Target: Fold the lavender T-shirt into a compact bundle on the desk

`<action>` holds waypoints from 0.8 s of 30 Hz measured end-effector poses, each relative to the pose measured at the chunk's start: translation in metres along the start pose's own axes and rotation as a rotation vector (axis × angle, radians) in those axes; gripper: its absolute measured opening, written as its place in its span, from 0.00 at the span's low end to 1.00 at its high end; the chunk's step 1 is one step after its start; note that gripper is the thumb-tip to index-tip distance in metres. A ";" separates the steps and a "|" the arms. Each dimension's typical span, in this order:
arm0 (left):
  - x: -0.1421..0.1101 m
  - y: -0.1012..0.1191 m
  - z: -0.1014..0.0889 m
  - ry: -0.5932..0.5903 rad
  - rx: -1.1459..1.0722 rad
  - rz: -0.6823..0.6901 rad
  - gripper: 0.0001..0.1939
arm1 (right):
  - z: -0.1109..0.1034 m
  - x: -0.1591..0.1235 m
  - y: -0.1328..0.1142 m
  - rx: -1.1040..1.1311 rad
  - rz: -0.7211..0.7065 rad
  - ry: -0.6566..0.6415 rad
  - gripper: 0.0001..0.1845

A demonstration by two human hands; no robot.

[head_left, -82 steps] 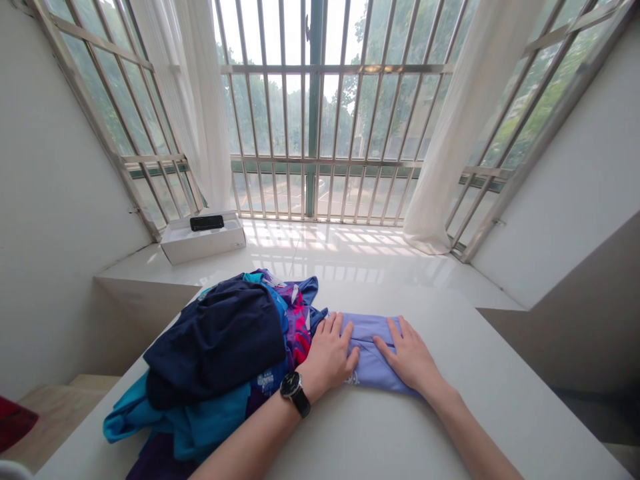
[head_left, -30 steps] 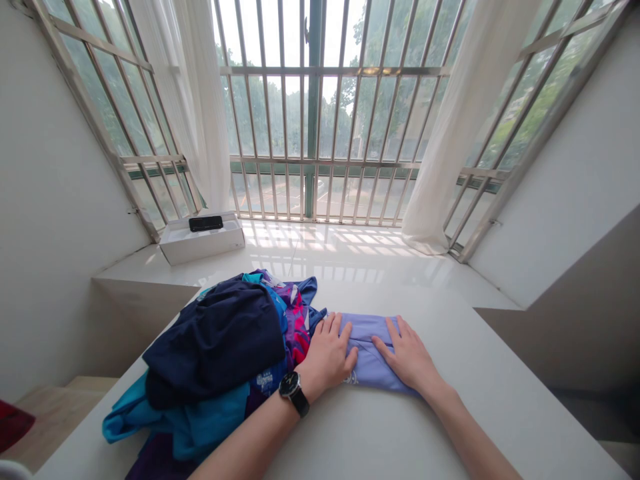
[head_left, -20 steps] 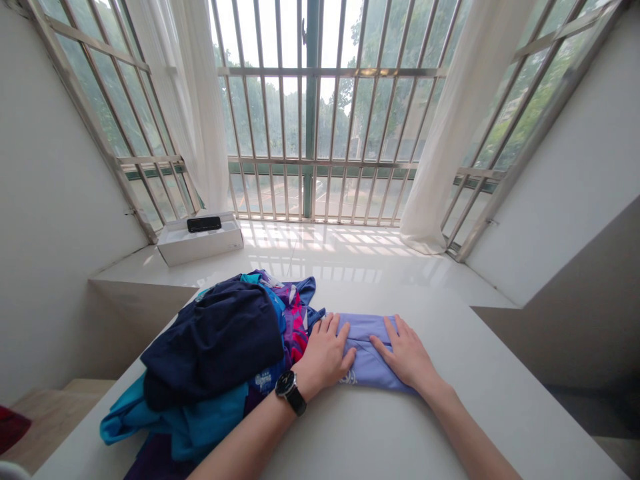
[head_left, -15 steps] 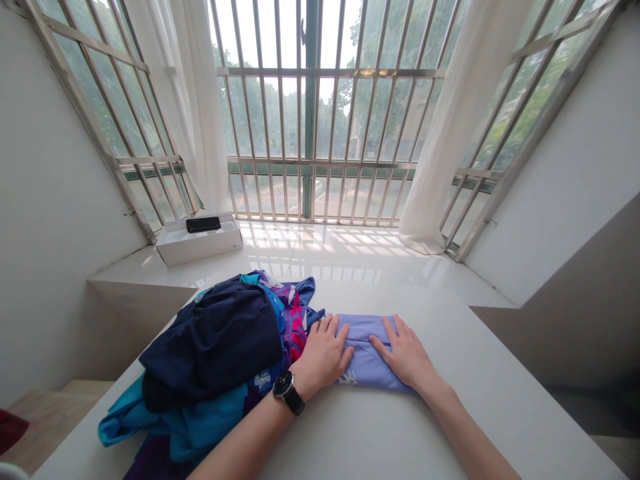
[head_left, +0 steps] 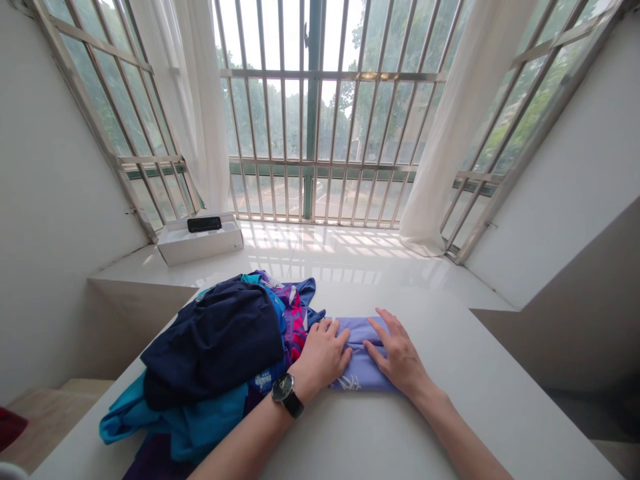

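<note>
White tabletop [head_left: 465,407], left hand [head_left: 323,355] and right hand [head_left: 397,353] open flat on folded lavender cloth [head_left: 361,371], nothing gripped.

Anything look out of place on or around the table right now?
One thing: a red item, possibly cloth, lies on the wooden floor off the left side of the table, apart from the clothes pile and cut off by the view's edge. The lavender garment under the left hand and right hand looks orderly.
</note>
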State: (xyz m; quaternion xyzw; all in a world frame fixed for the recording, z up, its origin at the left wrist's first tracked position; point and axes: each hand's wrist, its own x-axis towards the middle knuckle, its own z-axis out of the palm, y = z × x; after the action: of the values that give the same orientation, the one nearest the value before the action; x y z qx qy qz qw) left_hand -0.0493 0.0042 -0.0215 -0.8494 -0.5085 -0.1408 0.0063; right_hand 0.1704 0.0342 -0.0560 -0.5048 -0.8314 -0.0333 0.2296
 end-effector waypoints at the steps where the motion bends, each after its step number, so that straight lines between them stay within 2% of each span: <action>1: 0.000 0.000 -0.001 0.001 0.001 -0.002 0.20 | 0.001 -0.001 -0.004 0.023 -0.007 -0.027 0.29; 5: 0.001 0.001 -0.003 0.007 0.009 -0.001 0.18 | 0.007 -0.004 -0.011 0.077 0.041 -0.153 0.33; 8: 0.002 0.002 -0.004 0.007 0.014 0.003 0.17 | 0.009 -0.005 -0.007 0.082 0.082 -0.170 0.35; 14: 0.004 0.002 -0.006 -0.004 0.029 0.008 0.15 | 0.008 -0.005 -0.002 0.092 0.039 -0.182 0.36; 19: 0.007 0.002 -0.010 -0.017 0.034 0.019 0.14 | 0.007 -0.005 0.006 0.077 -0.028 -0.128 0.37; 24: 0.007 0.002 -0.013 -0.010 0.025 0.031 0.16 | 0.001 0.001 0.022 0.027 -0.135 0.043 0.35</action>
State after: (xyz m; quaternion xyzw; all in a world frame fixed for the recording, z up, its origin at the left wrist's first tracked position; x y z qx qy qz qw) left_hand -0.0473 0.0077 -0.0072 -0.8578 -0.4970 -0.1301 0.0168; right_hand 0.1884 0.0460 -0.0605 -0.4438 -0.8588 -0.0484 0.2513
